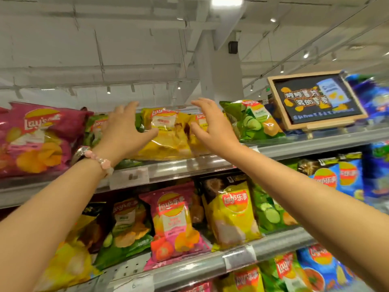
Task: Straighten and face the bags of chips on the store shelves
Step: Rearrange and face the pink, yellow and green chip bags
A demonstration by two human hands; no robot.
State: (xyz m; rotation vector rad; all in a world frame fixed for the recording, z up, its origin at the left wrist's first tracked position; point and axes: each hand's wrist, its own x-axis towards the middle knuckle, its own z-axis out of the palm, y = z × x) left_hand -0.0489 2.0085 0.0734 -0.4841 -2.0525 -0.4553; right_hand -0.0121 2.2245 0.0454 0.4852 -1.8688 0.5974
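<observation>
Yellow chip bag (168, 133): top shelf (294, 147), near its front edge, between both hands.
Left hand (122, 131): fingers spread, released.
Right hand (212, 127): fingers spread, released.
Neighbours: pink bag (35, 138) left, green bag (254, 121) right.

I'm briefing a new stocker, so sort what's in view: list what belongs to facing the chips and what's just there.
Job: yellow bag on top shelf, left hand and right hand open either side of it, pink bag, green bag.

Just there: chalkboard sign, price tags, ceiling lights.
</observation>
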